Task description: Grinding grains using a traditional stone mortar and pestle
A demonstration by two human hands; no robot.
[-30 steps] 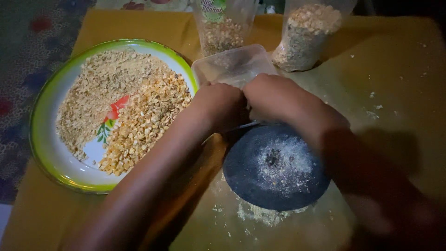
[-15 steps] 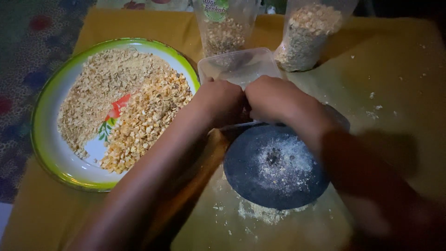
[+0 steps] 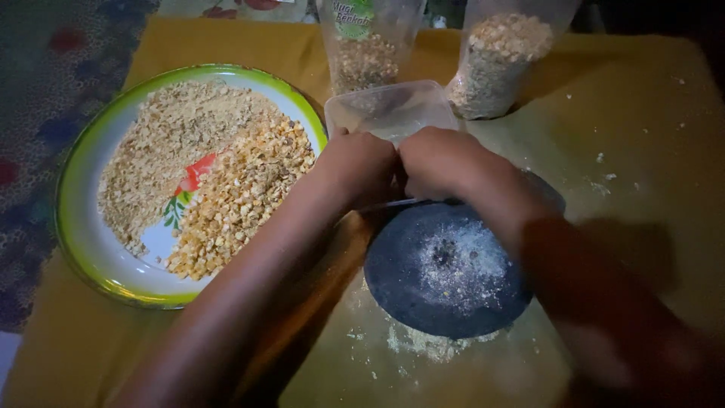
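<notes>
At frame centre, the left hand (image 3: 361,168) and right hand (image 3: 442,162) are curled shut together above the round dark grinding stone (image 3: 445,268); what they grip is hidden. A jerk could likely tip the clear plastic tub (image 3: 390,110) behind them.

One head-worn camera is looking steeply down, close above the fingers (image 3: 377,162), facing forward across the table (image 3: 642,136).

Green-rimmed plate (image 3: 75,227) of crushed grain, two grain bags (image 3: 498,64) behind.
</notes>
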